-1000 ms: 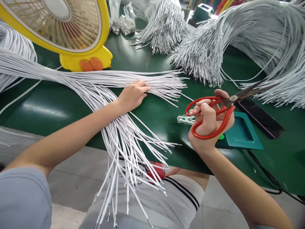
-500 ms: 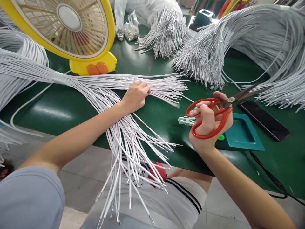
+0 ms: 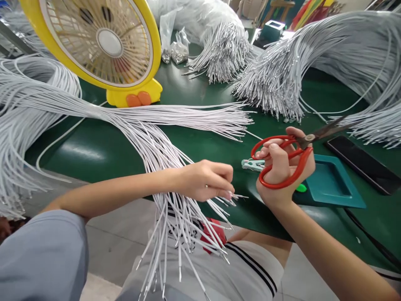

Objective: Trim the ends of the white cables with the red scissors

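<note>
My left hand (image 3: 206, 180) is closed in a pinch at the tips of a few white wires (image 3: 171, 156), part of the group that fans over the table's front edge toward my lap. A second group of white wires (image 3: 200, 119) from the same bundle lies straight across the table behind it. My right hand (image 3: 278, 165) grips red-handled scissors (image 3: 293, 177), the fingers and thumb through the loops. Their dark blades point right and away, slightly apart, with nothing visible between them. A pale green clip (image 3: 252, 164) lies just left of the right hand.
A yellow fan (image 3: 155, 50) stands at the back left. Large wire bundles (image 3: 275, 79) curve over the back right. A teal tray (image 3: 332, 179) and a black phone (image 3: 365, 164) lie right of the scissors. Bags of small metal parts (image 3: 179, 50) sit beyond the fan.
My left hand has left the straight group of wires and moved toward me, down to the fanned ends. The right hand still holds the scissors in much the same place. The view has shifted slightly.
</note>
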Demonstrator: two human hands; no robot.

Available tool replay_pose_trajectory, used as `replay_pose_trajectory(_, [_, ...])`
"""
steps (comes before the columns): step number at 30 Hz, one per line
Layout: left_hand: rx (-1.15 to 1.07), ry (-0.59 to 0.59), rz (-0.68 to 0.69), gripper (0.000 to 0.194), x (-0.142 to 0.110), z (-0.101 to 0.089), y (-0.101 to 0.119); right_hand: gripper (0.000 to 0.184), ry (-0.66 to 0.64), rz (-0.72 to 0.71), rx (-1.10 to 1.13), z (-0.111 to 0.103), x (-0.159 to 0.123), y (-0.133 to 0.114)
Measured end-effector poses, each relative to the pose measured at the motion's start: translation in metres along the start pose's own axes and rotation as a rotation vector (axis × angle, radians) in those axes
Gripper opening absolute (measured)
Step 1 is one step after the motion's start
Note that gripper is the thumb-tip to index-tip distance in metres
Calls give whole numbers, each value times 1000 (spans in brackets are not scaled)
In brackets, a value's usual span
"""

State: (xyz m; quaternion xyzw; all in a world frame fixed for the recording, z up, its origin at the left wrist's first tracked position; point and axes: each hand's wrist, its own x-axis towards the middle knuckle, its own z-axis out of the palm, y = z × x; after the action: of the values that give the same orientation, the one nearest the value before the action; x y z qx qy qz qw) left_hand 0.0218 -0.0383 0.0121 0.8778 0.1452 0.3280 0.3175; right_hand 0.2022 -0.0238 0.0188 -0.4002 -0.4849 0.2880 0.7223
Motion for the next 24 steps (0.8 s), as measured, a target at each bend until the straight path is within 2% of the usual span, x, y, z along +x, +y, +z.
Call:
replay_pose_trajectory(4, [-342, 260, -297, 16, 6, -7, -4, 28, -142, 39, -77, -1, -6, -2])
replay_pose_trajectory(6, [-440, 313, -396, 18, 8, -10, -7, 28, -225, 61, -100, -1, -10, -3])
replay_pose_trajectory(10, [-650, 286, -507, 20, 8, -13, -11, 30, -308, 63, -110, 1, -16, -3])
replay_pose_trajectory(14, [-722, 264, -591, 21, 6, -13, -13, 33, -346, 75, -145, 2, -18, -1])
replay_pose_trajectory(24, [-835, 288, -649, 21, 5, -13, -20, 40, -367, 171, -106, 2, -20, 0])
